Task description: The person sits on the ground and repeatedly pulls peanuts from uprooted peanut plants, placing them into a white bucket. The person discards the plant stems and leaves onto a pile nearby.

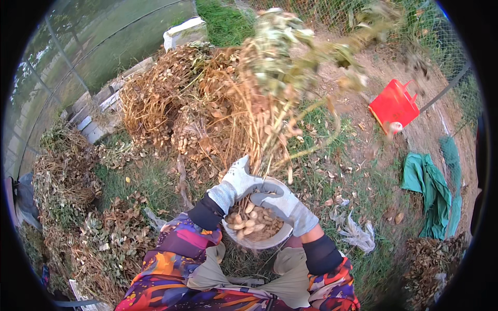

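A bunch of peanut plants [268, 144] rises from my gloved hands, its leafy tops blurred by motion. My left hand [242, 182], in a white-and-grey work glove, grips the stems near the root end. Just right of it, my right hand [286, 208] has its gloved fingers curled around the same root end; what lies inside them is partly hidden. Both hands are above a white bucket [263, 245] between my knees. Peanut pods [249, 222] lie in the bucket, and some roots hang over them.
A large heap of dried peanut plants [171, 93] stands ahead, with more plants [105, 237] at the left. To the right are a red bag [395, 103], green sheeting [426, 194] and crumpled clear plastic [358, 233]. Wire fence [459, 42] and concrete blocks [93, 124] edge the ground.
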A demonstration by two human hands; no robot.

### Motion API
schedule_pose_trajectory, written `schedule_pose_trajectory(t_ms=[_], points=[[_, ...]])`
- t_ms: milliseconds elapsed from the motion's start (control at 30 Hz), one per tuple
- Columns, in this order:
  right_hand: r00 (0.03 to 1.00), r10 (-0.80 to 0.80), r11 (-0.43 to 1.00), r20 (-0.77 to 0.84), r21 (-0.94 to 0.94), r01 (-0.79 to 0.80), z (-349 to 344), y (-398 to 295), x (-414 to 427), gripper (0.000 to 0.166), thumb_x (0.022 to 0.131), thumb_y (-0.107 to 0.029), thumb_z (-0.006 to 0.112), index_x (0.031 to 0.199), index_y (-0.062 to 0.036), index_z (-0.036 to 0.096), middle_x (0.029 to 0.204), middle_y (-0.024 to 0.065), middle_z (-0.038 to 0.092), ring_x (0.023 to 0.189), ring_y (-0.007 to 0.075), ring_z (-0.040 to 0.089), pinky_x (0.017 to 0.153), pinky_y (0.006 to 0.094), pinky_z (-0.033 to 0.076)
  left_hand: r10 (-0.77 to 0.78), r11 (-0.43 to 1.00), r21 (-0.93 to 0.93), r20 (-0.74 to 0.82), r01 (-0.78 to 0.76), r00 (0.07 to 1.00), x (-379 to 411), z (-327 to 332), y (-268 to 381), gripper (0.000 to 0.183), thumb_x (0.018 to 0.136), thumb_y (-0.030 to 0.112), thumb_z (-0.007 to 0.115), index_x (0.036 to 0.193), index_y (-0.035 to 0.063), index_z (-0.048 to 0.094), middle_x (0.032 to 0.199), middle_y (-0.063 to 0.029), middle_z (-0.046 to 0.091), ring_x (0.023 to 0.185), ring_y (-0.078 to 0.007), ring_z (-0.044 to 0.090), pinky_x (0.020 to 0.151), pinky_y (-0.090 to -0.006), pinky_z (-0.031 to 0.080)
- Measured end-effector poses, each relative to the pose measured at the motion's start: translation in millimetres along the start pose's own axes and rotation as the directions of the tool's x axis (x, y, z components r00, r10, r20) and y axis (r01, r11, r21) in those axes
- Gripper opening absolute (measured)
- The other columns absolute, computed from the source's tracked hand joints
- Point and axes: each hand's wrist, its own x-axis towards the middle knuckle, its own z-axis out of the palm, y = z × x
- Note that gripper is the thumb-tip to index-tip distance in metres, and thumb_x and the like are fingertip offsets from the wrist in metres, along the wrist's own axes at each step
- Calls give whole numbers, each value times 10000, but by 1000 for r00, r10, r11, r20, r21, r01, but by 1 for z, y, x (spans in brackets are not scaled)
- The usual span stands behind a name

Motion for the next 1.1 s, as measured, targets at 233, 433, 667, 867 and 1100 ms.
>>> schedule_pose_trajectory(t_ms=[233,433,667,867,1100], points=[[981,133,980,-143,-131,-152,6,6,-9,300,765,-164,617,1032,-39,559,949,56,615,865,168,582,763,291,449,54,995,83,-93,-46,994,-4,10,9,945,566,294,765,1297,-62,282,1263,-219,415,1187,-288,395,993,-315,316],[974,46,990,-223,-120,-74,13,-15,-7,279,768,-212,639,980,-45,570,818,30,604,725,109,564,645,256,453,-22,921,-387,-149,-38,989,18,17,-27,930,585,259,758,1291,-91,264,1280,-223,391,1193,-277,383,984,-291,321],[932,302,941,-201,218,-258,3,-33,-20,217,773,-209,636,853,-39,528,630,-8,543,459,43,492,374,171,381,35,669,-743,19,-9,999,7,3,-4,463,651,-48,610,1049,-60,372,753,-73,614,660,-137,596,630,-250,479],[928,-101,766,-359,-624,-158,-3,-22,-12,302,737,-301,638,782,-21,535,682,91,557,611,243,556,549,340,425,-39,652,-758,-2,23,999,6,18,10,376,737,54,649,1076,8,492,924,-54,605,756,-118,582,677,-266,482],[909,-387,547,-155,-832,91,10,-10,-15,145,732,-177,606,765,-45,553,706,121,540,675,300,533,615,355,438,-6,876,-480,-102,-44,995,-2,24,23,696,642,-121,623,1243,-13,290,1019,-156,567,846,-220,600,740,-304,506]])
